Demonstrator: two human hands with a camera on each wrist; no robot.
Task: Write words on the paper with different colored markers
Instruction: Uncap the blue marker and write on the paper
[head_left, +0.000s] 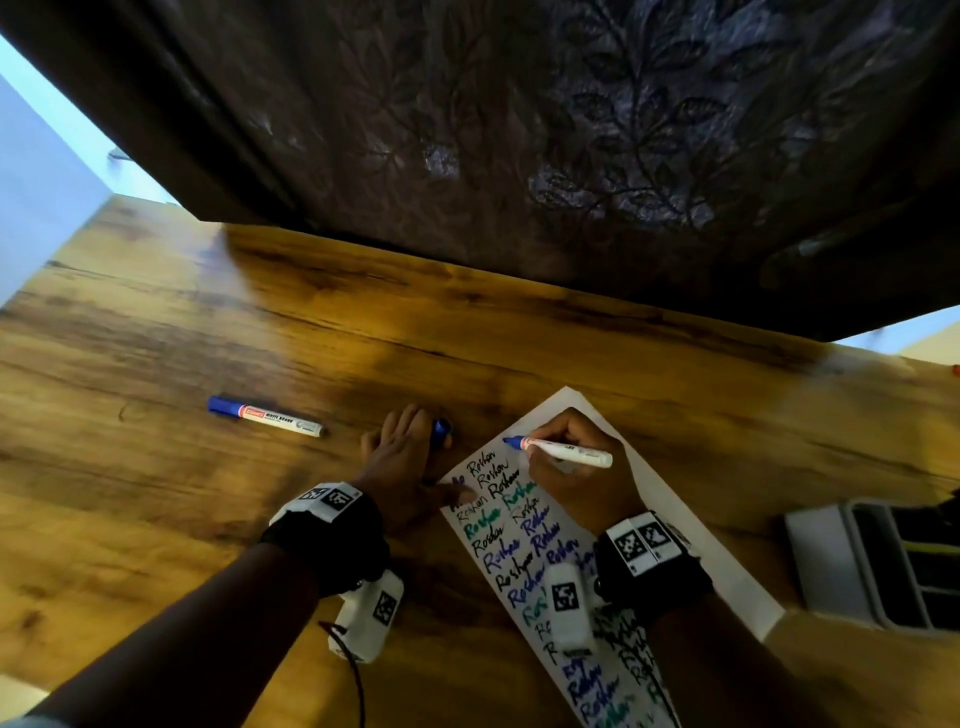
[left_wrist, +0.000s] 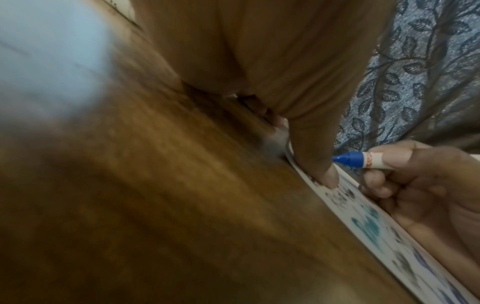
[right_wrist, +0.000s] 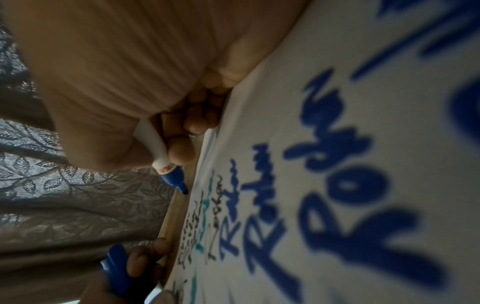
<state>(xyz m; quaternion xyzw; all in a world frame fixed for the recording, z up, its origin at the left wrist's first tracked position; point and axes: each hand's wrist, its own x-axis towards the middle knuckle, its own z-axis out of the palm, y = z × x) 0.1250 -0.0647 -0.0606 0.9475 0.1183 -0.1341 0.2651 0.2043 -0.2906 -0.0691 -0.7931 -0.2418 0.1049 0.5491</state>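
A white paper (head_left: 670, 525) lies slanted on the wooden table (head_left: 156, 493), covered with words in black, green and blue. My right hand (head_left: 571, 467) grips an uncapped blue marker (head_left: 563, 451), tip pointing left over the paper's upper part, above the written lines. Whether the tip touches the sheet is unclear. In the right wrist view the marker (right_wrist: 166, 164) sticks out below my fingers, beside the paper (right_wrist: 324, 133). My left hand (head_left: 400, 462) holds the blue cap (head_left: 441, 431) in curled fingers. Its thumb (left_wrist: 322, 170) presses the paper's left edge (left_wrist: 369, 222).
A second, capped blue marker (head_left: 265, 415) lies on the table to the left of my left hand. A grey tray (head_left: 831, 561) stands at the right edge. A dark leaf-patterned curtain (head_left: 571, 156) hangs along the table's far side.
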